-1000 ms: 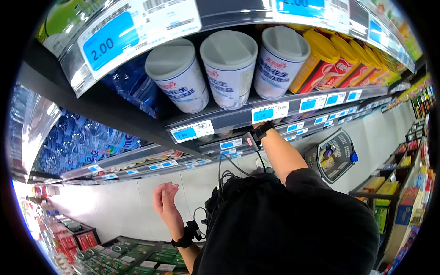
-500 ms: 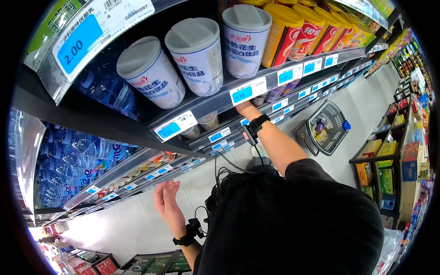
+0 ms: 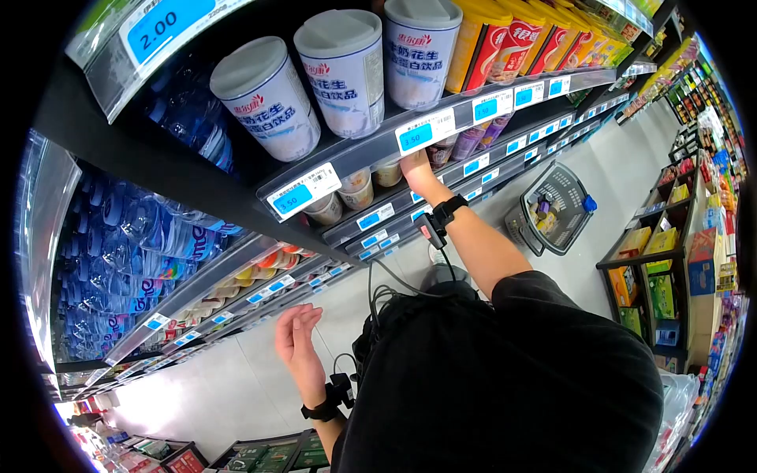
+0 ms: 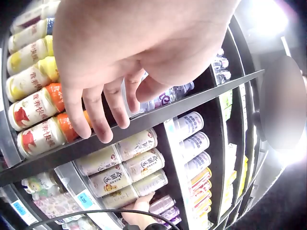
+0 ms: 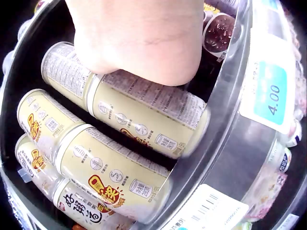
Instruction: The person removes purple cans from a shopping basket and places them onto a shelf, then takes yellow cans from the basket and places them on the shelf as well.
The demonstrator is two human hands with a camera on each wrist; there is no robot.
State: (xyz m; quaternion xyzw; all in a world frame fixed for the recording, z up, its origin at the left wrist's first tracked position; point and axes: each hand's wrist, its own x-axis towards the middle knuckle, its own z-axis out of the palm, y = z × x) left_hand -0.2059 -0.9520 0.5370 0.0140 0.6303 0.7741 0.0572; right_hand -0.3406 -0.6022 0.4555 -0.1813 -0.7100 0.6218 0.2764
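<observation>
My right hand (image 3: 418, 172) reaches under a shelf edge to a lower shelf of beige cans (image 3: 356, 191). In the right wrist view, the base of that hand (image 5: 139, 38) overlaps the uppermost beige can (image 5: 151, 115), near a dark-red container (image 5: 219, 34); its fingers are hidden. The left wrist view also shows the right hand (image 4: 138, 214) by the can ends, beside purple cans (image 4: 167, 211). My left hand (image 3: 301, 343) is in the air away from the shelves, holding nothing, fingers loosely bent. Each wrist wears a black strap with a small camera.
White lidded canisters (image 3: 343, 79) and yellow canisters (image 3: 505, 47) stand above the right hand. Water bottles (image 3: 134, 260) fill shelves at left. A grey shopping basket (image 3: 552, 209) is on the floor at right, with a few items inside. A price label (image 5: 268, 91) fronts the can shelf.
The view has shifted, bringing more of the lower shelf's cans into sight. More of my right hand shows under the shelf edge. My left hand keeps much the same pose.
</observation>
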